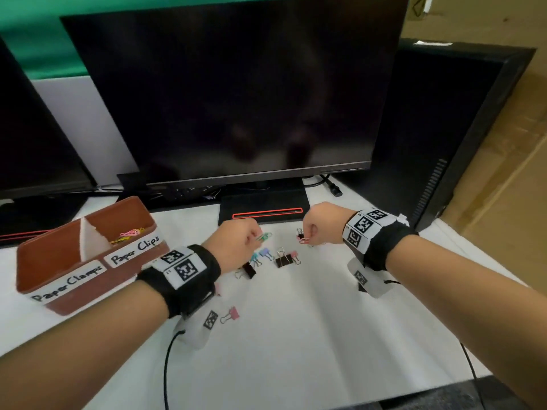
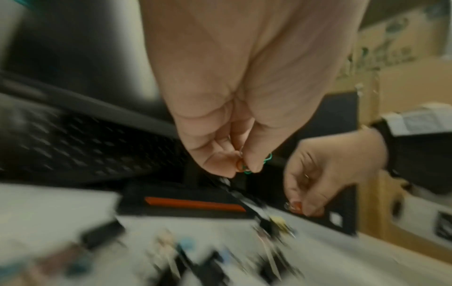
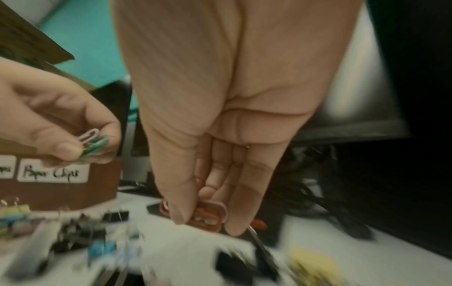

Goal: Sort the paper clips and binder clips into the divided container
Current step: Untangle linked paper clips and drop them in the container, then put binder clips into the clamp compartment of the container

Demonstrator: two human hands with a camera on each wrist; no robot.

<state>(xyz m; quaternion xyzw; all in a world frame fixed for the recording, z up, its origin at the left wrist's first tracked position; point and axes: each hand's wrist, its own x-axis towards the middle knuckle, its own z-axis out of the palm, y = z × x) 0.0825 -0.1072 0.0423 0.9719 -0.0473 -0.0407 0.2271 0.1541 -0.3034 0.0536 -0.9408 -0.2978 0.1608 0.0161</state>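
Observation:
Above the white table my left hand (image 1: 255, 236) pinches a small bunch of paper clips (image 1: 264, 236); they show green and orange in the left wrist view (image 2: 244, 167) and green and white in the right wrist view (image 3: 94, 142). My right hand (image 1: 306, 234) pinches red and pink paper clips (image 3: 208, 214), held just above a small black binder clip (image 1: 299, 232). Several binder clips (image 1: 279, 259) in black, pink, blue and teal lie between my hands. The brown divided container (image 1: 88, 279) stands at the left, with coloured paper clips (image 1: 130, 233) in its far "Paper Clips" compartment.
A large dark monitor (image 1: 231, 93) stands behind the clips, its base (image 1: 266, 213) just beyond my hands. A black computer tower (image 1: 444, 137) is at the right. One pink binder clip (image 1: 232, 314) lies alone near my left wrist. Wrist cables trail off the front edge.

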